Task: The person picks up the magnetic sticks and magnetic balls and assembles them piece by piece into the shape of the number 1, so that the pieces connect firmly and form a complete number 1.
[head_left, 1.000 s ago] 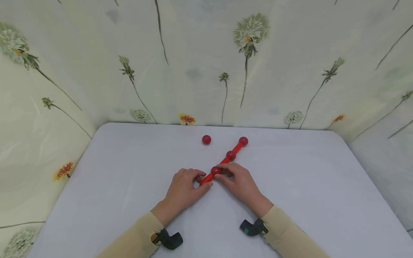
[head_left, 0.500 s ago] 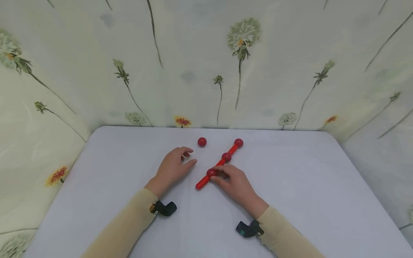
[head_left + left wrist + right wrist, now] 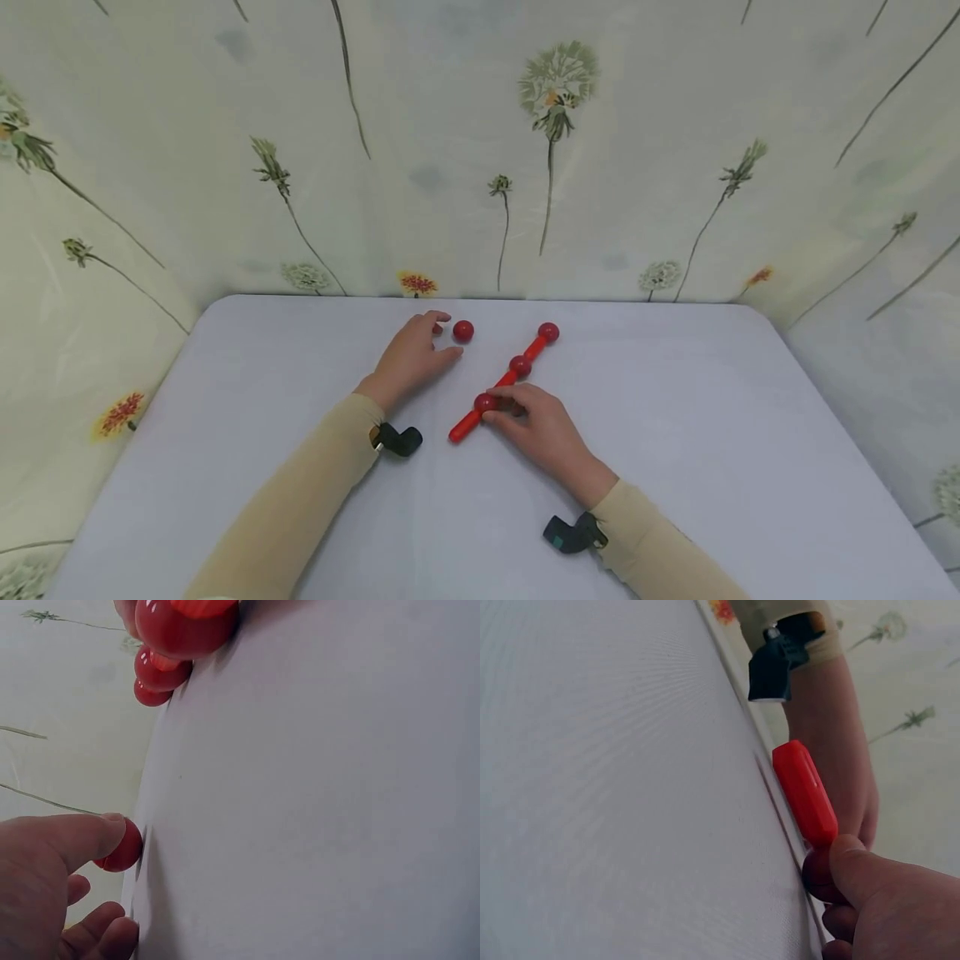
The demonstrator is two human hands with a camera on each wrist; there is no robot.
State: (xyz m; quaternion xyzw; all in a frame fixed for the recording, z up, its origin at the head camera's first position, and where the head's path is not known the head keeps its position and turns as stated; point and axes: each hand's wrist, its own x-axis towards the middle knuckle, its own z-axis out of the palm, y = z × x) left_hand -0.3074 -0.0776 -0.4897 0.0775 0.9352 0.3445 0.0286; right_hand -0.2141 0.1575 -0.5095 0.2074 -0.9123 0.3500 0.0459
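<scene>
A chain of dark red balls joined by bright red rods (image 3: 534, 347) lies slantwise on the white table. With thumb and fingers my right hand (image 3: 547, 429) pinches the chain's nearest ball (image 3: 484, 403). From that ball a faceted red rod (image 3: 805, 793) sticks out, its far end free. My left hand (image 3: 412, 354) is beside a loose red ball (image 3: 463, 331) near the back edge, thumb and fingers apart on its left side. In the left wrist view the thumb (image 3: 82, 838) overlaps this ball, and the other fingers are loosely bent below.
The white table (image 3: 675, 417) ends at a back edge against a hanging cloth (image 3: 450, 125) printed with dandelions. Each wrist wears a small black camera, one on the left sleeve (image 3: 401, 440) and one on the right sleeve (image 3: 568, 533).
My left hand has let go of the chain's near rod and moved away, up to the loose ball at the back. My right hand keeps its pinch on the chain's ball.
</scene>
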